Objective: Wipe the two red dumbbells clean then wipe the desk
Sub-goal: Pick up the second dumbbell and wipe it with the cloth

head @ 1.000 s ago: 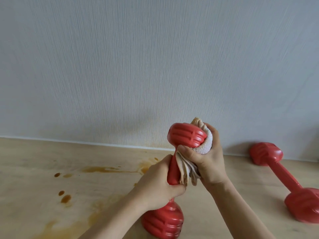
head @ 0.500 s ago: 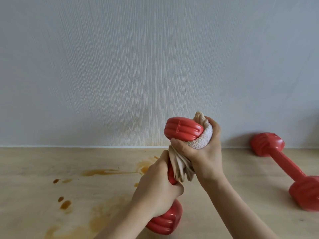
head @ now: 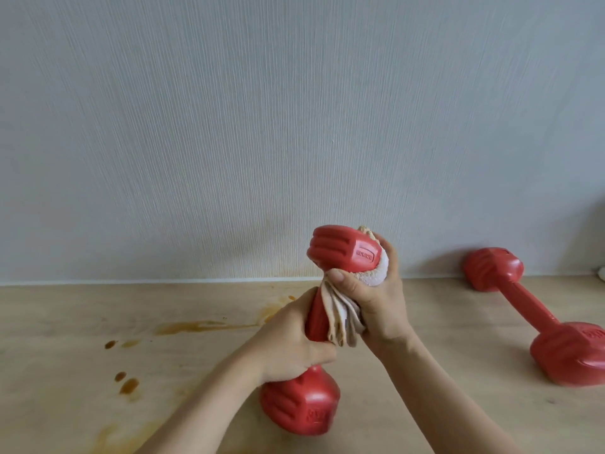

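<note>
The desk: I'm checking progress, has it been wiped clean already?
No, brown stains still lie across the desk left of the held dumbbell.

Handle: the left hand [head: 291, 339] covers the middle of the upright red plastic dumbbell [head: 340, 249].
Embossed lettering: too blurred to read.
Right edge: a small white object [head: 600, 273], possibly cloth, cut off.

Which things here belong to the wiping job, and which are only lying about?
Belong to the job:
held dumbbell, gripped by the left hand
cloth, held by the right hand
second dumbbell, lying on the desk
desk with brown stains

Only lying about:
white object, cut off at right edge
</note>
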`<action>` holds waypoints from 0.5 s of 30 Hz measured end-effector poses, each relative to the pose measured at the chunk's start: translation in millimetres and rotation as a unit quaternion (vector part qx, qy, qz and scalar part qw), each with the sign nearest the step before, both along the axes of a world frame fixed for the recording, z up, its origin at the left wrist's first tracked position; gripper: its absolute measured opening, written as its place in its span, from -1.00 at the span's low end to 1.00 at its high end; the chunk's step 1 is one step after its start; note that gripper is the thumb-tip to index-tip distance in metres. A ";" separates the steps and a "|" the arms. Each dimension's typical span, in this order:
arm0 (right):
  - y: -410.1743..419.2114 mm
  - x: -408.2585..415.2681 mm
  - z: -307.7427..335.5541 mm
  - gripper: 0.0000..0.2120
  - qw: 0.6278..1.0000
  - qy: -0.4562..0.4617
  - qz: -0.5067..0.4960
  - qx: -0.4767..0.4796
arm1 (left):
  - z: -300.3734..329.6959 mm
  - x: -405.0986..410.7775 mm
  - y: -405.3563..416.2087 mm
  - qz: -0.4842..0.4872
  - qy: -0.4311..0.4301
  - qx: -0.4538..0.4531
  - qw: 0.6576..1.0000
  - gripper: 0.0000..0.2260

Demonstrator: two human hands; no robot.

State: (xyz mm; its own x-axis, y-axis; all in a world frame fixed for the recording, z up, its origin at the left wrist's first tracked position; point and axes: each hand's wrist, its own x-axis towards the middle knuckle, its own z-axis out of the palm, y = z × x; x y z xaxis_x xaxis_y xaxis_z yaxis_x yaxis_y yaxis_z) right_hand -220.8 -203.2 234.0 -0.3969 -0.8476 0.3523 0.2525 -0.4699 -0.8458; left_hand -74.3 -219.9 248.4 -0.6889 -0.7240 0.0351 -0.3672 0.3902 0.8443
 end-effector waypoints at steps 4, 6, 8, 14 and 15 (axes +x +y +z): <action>5.0 14.6 9.5 -0.13 0.989 0.065 -0.135 0.016 | 1.2 -1.7 14.3 0.118 -0.049 -0.094 0.987 -0.67; 7.0 22.7 10.5 -0.14 0.980 0.093 -0.175 0.017 | 0.2 -6.5 27.0 0.180 -0.074 -0.170 0.966 -0.69; 7.6 24.4 12.2 -0.12 0.974 0.124 -0.191 0.018 | -5.2 -10.0 29.5 0.202 -0.061 -0.191 0.959 -0.67; 4.3 8.4 14.8 -0.10 0.985 0.132 -0.112 0.006 | -13.1 -9.5 20.1 0.140 0.004 -0.077 0.987 -0.69; 3.0 5.7 13.2 -0.08 0.989 0.121 -0.090 0.003 | -13.5 -9.2 19.8 0.130 0.016 -0.074 0.989 -0.70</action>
State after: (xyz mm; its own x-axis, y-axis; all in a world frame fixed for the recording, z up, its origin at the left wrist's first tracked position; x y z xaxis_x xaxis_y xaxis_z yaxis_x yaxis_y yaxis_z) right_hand -215.1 -200.2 247.2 -0.4458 -0.7737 0.4502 -0.0449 -0.4830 -0.8745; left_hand -83.5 -200.1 234.9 -0.4772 -0.8617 0.1724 -0.4454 0.4062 0.7979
